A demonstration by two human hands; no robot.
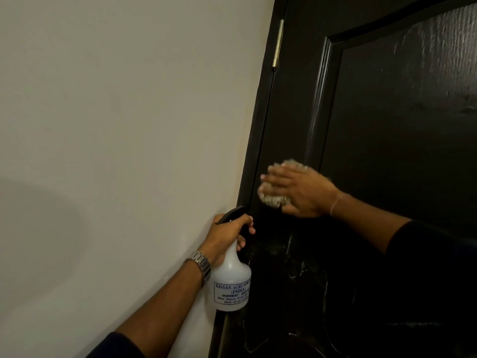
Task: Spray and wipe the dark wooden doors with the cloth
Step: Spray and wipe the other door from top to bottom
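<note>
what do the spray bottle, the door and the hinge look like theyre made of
Spray bottle: translucent white plastic, matte, with a black trigger head. Door: probably wood under dark glossy paint, going by moulded panel edges and streaky reflections. Hinge: brass-coloured metal, with a slight shine.

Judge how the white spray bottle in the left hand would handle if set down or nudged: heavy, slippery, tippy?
The spray bottle looks like translucent plastic, so probably light and not fragile. The left hand grips its narrow neck, so one hand seems enough. Its wider lower body suggests it would stand steadily, though the trigger head could make it tip if pushed high.
</note>
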